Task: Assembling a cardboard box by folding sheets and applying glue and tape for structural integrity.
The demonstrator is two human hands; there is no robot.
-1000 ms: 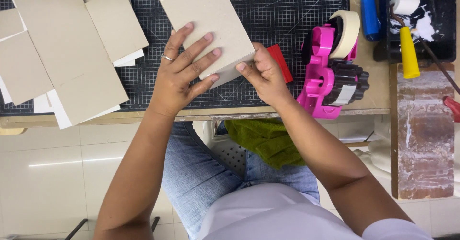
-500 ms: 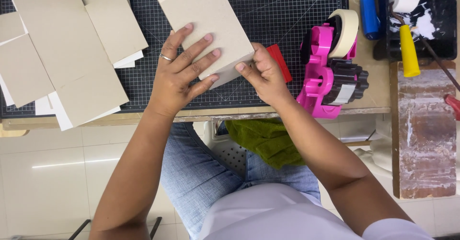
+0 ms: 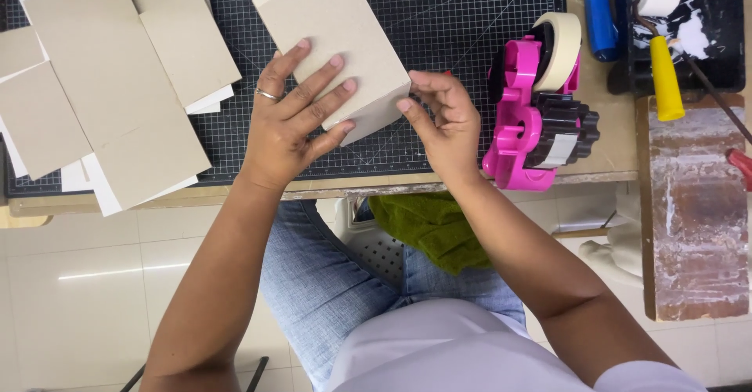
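Note:
A grey cardboard box lies tilted on the black cutting mat. My left hand, with a ring on one finger, lies flat on top of the box with the fingers spread. My right hand pinches the box's near right corner with thumb and fingertips. A small red thing behind my right hand is almost hidden.
A pile of grey cardboard sheets lies at the left of the mat. A pink tape dispenser with a roll of tape stands right of my right hand. Further right are a blue tool, a paint roller with a yellow handle in a black tray, and a stained board. A green cloth lies on my lap.
My right hand has shifted slightly along the box's corner, covering more of the small red thing. My left hand and the box have stayed in place.

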